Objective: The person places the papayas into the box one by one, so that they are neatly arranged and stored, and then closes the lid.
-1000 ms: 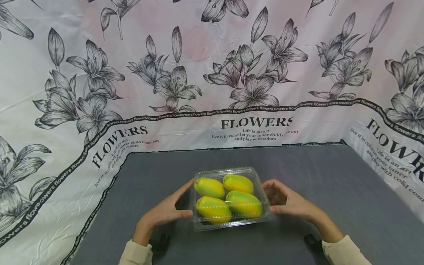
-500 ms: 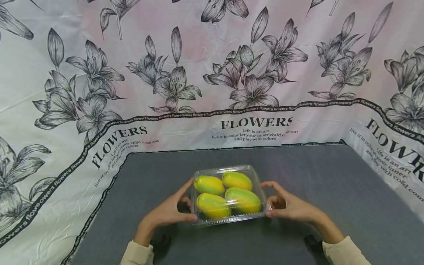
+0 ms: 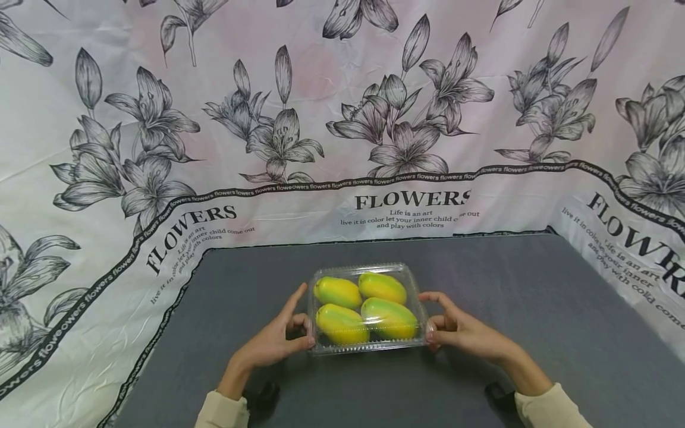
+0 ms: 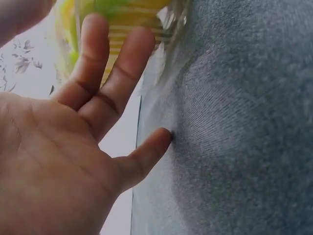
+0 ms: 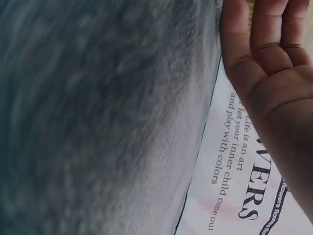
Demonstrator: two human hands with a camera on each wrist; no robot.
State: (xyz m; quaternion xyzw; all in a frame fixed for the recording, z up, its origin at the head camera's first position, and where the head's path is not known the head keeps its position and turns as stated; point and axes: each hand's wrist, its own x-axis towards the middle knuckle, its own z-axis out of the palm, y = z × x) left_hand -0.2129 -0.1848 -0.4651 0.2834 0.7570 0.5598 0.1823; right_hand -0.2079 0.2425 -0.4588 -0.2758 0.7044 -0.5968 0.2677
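Observation:
A clear plastic clamshell box [image 3: 364,348] with a ridged rim sits at the middle of the grey surface. Inside are several yellow-green mangoes [image 3: 342,324], set in two rows. At the box's front left corner, my left hand [image 3: 270,342] grips the rim with thumb and bent fingers, while its index finger points up apart from the side. The left wrist view shows two fingertips [image 4: 139,41] at the box wall and the little finger down by the cloth. My right hand [image 3: 473,336] pinches the right front corner, its index finger along the right side.
Grey cloth [image 3: 257,267] covers the table around the box. A white curtain [image 3: 299,220] with flower prints and lettering rises behind it and along both sides. Dark wrist devices [image 3: 262,398] show by the cream sleeves [image 3: 222,410].
The box has shifted a little away from me and turned slightly straighter. Both hands moved with it; the right thumb came onto the rim, and the left index finger now stands away from the side.

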